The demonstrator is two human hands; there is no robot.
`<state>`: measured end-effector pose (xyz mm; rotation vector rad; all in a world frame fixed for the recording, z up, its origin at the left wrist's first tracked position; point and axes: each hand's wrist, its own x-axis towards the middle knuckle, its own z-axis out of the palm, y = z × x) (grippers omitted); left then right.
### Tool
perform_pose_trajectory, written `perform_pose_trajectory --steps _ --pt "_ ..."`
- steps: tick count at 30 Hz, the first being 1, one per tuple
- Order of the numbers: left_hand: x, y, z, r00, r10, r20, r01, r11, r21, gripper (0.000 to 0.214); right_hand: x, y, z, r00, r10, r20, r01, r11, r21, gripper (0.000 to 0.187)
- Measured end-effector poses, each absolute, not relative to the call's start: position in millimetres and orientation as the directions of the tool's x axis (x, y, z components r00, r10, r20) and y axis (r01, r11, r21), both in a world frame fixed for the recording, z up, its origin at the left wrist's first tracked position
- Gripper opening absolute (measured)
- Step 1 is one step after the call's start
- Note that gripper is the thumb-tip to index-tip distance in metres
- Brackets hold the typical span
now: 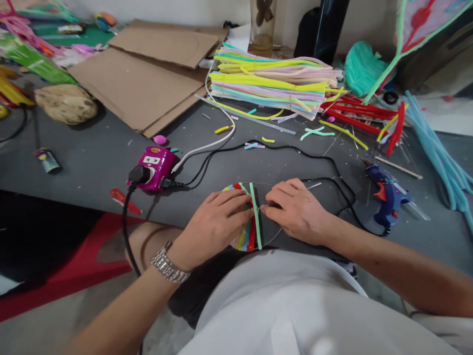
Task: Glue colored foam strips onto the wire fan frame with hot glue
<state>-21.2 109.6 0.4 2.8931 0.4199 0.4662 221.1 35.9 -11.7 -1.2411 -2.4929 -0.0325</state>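
A round wire hoop (271,241) lies at the front edge of the table, its left part covered by a row of pipe cleaners (244,236) in red, yellow, blue and other colours. A mint-green pipe cleaner (257,227) crosses the hoop just right of the red one. My left hand (221,217) is closed on the striped pipe-cleaner row, fingertips by the green strip. Opposite it, my right hand (297,212) pinches close to the green strip, over the hoop's bare side. What sits between its fingertips is too small to make out.
A blue glue gun (388,195) lies at right, its black cable looping behind my hands. The purple power adapter (157,167) stands at left. Bundled pipe cleaners (269,88), cardboard sheets (148,84), a stone (66,103) and red pipe cleaners (365,113) lie further back.
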Motion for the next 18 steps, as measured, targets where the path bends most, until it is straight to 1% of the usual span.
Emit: perform_pose_trajectory --steps 3,6,8,10,13,15,18 --pt "-18.4 107.6 3.8 0.91 0.315 0.268 0.261 -0.94 0.22 0.022 219.4 37.1 -11.4 -0.579 0.763 0.287 0.768 0.629 -0.122 0.017" --pt "-16.7 104.7 6.1 0.9 0.356 0.254 0.305 -0.927 0.217 0.021 217.1 37.1 -8.4 -0.599 0.76 0.25 0.76 0.639 -0.119 0.017" --pt "-18.2 102.3 5.1 0.888 0.385 0.252 0.329 -0.913 0.24 0.022 216.4 36.3 -6.4 -0.595 0.764 0.25 0.761 0.635 -0.129 0.017" --pt "-21.6 100.0 0.9 0.871 0.41 0.271 0.331 -0.897 0.294 0.026 216.7 35.0 -6.0 -0.592 0.765 0.255 0.763 0.633 -0.131 0.017" --pt "-26.9 98.7 -8.1 0.812 0.46 0.359 0.305 -0.859 0.411 0.028 218.0 33.6 -7.5 -0.598 0.763 0.245 0.761 0.636 -0.124 0.019" --pt "-28.5 99.9 -11.3 0.741 0.525 0.419 0.317 -0.823 0.471 0.027 218.9 33.1 -8.4 -0.602 0.761 0.243 0.758 0.64 -0.124 0.021" --pt "-28.9 103.7 -7.3 0.635 0.641 0.431 0.39 -0.748 0.537 0.025 219.7 32.9 -8.8 -0.603 0.76 0.243 0.756 0.642 -0.128 0.023"
